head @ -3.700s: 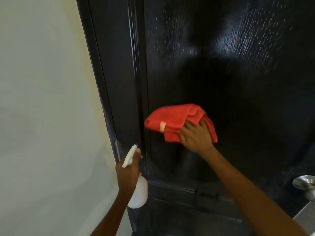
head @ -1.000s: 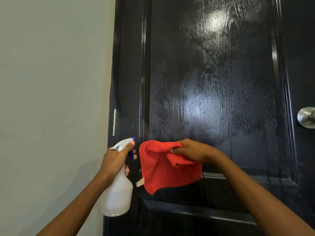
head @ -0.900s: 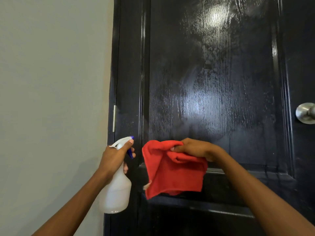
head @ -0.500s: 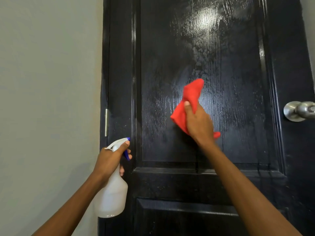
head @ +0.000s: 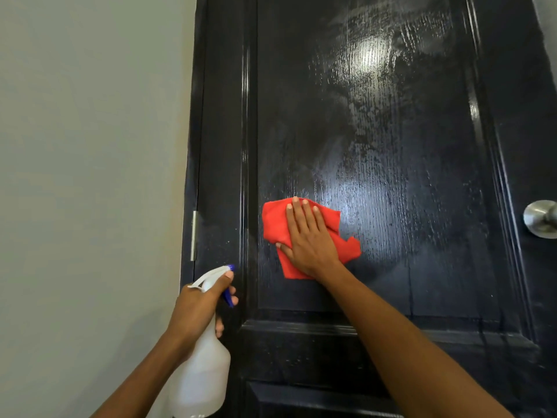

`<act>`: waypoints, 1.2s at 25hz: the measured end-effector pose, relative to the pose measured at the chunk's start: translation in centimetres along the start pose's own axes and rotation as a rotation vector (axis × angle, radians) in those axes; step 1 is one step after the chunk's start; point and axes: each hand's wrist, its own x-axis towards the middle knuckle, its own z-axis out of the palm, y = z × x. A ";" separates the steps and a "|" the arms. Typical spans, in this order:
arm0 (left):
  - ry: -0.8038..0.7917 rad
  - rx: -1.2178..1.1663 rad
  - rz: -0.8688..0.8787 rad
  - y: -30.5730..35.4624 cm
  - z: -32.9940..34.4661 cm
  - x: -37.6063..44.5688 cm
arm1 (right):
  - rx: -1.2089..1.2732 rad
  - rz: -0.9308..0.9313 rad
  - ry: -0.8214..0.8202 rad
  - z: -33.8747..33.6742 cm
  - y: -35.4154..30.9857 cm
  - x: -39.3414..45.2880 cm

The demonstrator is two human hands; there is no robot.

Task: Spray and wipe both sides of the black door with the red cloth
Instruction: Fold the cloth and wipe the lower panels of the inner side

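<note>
The right hand (head: pixel 310 239), which bunched the red cloth (head: pixel 272 224) moments ago, now presses it flat-fingered low on the black door (head: pixel 407 146) panel's seven-o'clock corner, so wiping resumes.

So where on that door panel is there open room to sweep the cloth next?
The right hand presses the red cloth flat on the black door, low and left in the upper panel. Bare wet panel runs above the cloth and rightward toward the knob. It is crowded lower left, where the left hand holds the spray bottle by the hinge.
</note>
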 end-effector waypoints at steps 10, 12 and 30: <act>0.063 -0.007 -0.040 -2.0 -0.7 1.4 | -0.025 -0.019 0.089 1.5 0.3 -1.2; 0.089 -0.008 -0.045 -2.5 -1.0 1.8 | -0.045 -0.007 0.118 2.0 0.5 -2.0; 0.492 0.116 -0.058 -2.8 -3.5 5.5 | -0.039 -0.114 0.276 4.4 -1.5 -2.1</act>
